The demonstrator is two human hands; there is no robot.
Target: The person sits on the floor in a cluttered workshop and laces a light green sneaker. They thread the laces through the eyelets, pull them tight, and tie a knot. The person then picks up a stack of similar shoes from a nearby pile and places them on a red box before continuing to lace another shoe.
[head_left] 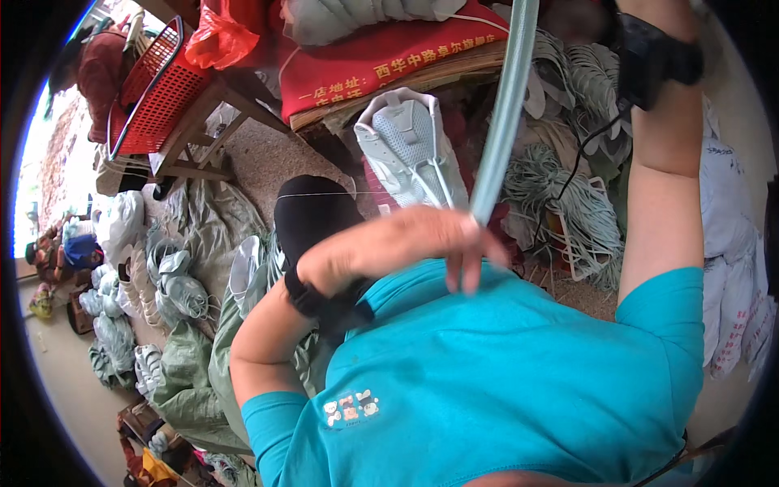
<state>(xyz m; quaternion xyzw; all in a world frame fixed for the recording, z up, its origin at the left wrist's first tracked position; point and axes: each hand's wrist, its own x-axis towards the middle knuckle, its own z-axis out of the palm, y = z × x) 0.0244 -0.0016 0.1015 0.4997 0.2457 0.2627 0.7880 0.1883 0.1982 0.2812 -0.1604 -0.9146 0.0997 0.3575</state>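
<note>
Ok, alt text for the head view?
A person's blurred left hand is at the lower end of a pale green strip, just below a pale sneaker; the right arm extends to the top edge. Bundled cords lie to the right.

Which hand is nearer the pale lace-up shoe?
Left. The left hand is just below the shoe in view, contact unclear; the raised right arm is well to its right, its hand beyond the top edge.

Bright turquoise short-sleeved tee point(503, 365), with a cute little cartoon animal print point(351, 409) toward lower left. Black wrist strap point(302, 294) left of centre, plus a chunkier black cuff point(653, 61) upper right, thin black cable attached.
</note>
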